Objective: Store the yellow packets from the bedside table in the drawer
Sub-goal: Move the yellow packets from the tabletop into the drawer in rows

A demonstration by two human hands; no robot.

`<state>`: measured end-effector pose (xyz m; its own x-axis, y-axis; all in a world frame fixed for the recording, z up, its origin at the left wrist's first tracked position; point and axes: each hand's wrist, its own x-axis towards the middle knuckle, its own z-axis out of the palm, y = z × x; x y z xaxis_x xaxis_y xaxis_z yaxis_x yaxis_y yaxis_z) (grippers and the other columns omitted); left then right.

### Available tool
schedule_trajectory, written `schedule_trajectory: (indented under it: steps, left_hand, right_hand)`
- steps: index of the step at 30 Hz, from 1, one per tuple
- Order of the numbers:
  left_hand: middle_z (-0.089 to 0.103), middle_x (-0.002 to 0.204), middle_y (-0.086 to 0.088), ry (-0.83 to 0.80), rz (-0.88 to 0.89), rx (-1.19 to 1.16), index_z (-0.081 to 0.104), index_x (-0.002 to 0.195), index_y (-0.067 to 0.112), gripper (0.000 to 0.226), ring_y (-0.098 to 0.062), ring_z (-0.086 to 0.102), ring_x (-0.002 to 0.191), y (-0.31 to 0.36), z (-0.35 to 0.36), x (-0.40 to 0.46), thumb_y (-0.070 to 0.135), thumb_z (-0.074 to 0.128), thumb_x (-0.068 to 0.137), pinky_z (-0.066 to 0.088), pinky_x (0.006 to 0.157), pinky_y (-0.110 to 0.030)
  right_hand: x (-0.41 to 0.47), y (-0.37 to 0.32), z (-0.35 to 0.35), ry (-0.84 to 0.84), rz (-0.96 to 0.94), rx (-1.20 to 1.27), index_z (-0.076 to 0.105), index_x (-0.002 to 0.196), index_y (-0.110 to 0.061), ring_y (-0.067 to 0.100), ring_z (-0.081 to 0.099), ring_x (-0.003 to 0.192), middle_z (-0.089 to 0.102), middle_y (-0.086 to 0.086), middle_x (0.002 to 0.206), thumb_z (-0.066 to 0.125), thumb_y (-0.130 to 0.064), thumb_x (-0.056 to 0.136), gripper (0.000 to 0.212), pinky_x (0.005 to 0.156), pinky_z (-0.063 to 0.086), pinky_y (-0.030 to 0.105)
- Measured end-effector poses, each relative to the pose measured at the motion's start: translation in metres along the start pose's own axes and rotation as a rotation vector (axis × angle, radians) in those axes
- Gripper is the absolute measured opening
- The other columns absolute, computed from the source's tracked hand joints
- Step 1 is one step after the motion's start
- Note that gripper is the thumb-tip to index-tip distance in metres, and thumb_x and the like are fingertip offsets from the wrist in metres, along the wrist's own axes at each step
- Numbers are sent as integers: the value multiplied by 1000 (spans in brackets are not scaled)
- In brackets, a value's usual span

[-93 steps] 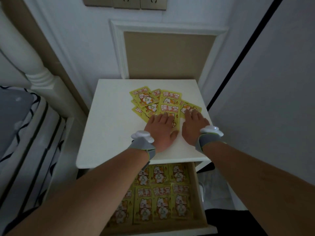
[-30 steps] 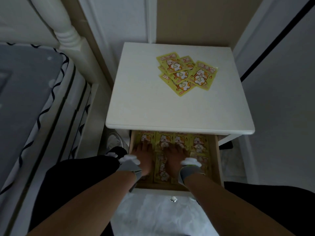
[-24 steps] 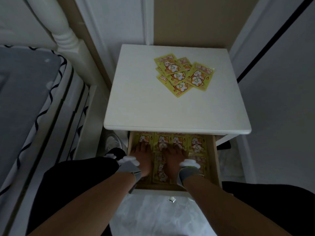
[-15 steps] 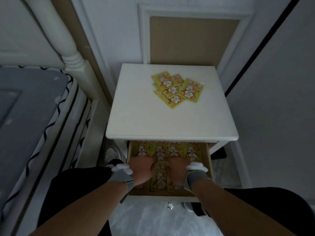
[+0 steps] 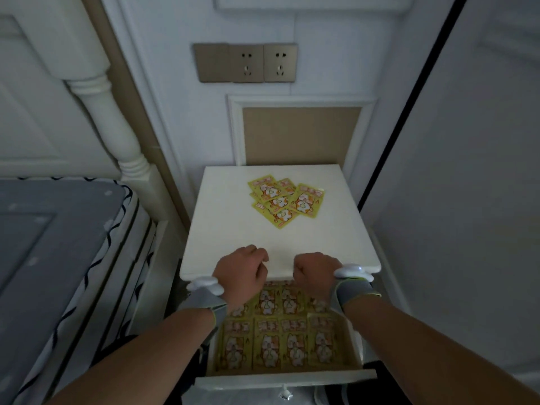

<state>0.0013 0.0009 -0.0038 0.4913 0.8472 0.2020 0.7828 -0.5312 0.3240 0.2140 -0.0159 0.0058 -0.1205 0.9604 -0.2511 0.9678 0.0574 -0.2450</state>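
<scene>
Several yellow packets (image 5: 285, 200) with a cat print lie in an overlapping pile on the far right of the white bedside table (image 5: 228, 229). Below the tabletop, the drawer (image 5: 286, 378) stands pulled out, lined with rows of yellow packets (image 5: 280, 340). My left hand (image 5: 242, 270) and my right hand (image 5: 314, 271) hover over the table's front edge, above the drawer. Both have their fingers curled in, and nothing shows in either one. Each wrist wears a grey band with a white tracker.
A bed with a grey, wave-edged mattress (image 5: 58, 258) and a white turned post (image 5: 111, 112) stands to the left. Wall sockets (image 5: 245, 62) sit above the table. A white panel with a black strip (image 5: 409, 97) closes in the right side.
Both hands have risen out of the drawer, where they lay on the packets, to the tabletop's front edge. The camera has tilted up, showing the wall sockets.
</scene>
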Motion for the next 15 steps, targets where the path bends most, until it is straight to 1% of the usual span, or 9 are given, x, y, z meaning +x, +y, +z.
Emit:
schedule_trajectory:
  steps: [1, 3, 5, 7, 9, 12, 15]
  left_hand:
    - [63, 107, -1, -9, -1, 18, 63, 115, 21, 32, -22, 60, 91, -1, 2, 9, 30, 42, 91, 53, 66, -38]
    - [56, 126, -6, -38, -21, 78, 58, 126, 20, 39, -27, 56, 107, -4, 9, 31, 32, 47, 90, 53, 77, -40]
    - [49, 138, -10, -62, -54, 130, 52, 134, 20, 46, -31, 51, 119, -5, 15, 52, 37, 47, 91, 50, 86, -42]
    - [42, 146, -11, -74, -73, 168, 45, 141, 21, 51, -32, 44, 128, -6, 20, 74, 41, 46, 93, 46, 94, -44]
    - [37, 151, -13, -63, -85, 192, 40, 144, 22, 55, -33, 39, 134, -8, 26, 98, 44, 44, 94, 42, 99, -44]
    - [39, 151, -15, 15, -106, 187, 43, 143, 20, 57, -35, 40, 135, -16, 31, 130, 45, 45, 92, 42, 101, -46]
    - [35, 154, -16, 2, -155, 191, 38, 146, 20, 60, -36, 34, 140, -29, 42, 160, 47, 44, 92, 36, 107, -47]
  right_hand:
    - [6, 3, -5, -1, 8, 0, 59, 87, -21, 24, 61, 77, 64, 0, 88, 41, -35, 93, 24, 62, 46, 33]
    - [21, 9, -14, 29, 27, -24, 61, 98, -24, 24, 61, 93, 64, 2, 102, 39, -36, 93, 26, 75, 50, 36]
    - [37, 15, -19, 58, 62, -38, 59, 114, -25, 26, 57, 108, 60, 3, 116, 38, -38, 93, 33, 88, 50, 40]
    - [54, 18, -24, 82, 86, -49, 55, 125, -25, 27, 53, 116, 57, 4, 126, 41, -38, 94, 37, 95, 47, 42]
    - [72, 22, -27, 117, 92, -57, 51, 132, -25, 28, 49, 124, 53, 4, 136, 44, -38, 94, 41, 101, 43, 43]
    - [96, 27, -31, 128, 102, -70, 41, 143, -25, 29, 38, 136, 40, 5, 151, 44, -40, 94, 51, 107, 38, 43]
    - [122, 35, -29, 151, 111, -89, 37, 146, -22, 29, 30, 142, 31, 7, 157, 45, -41, 94, 56, 109, 35, 43]
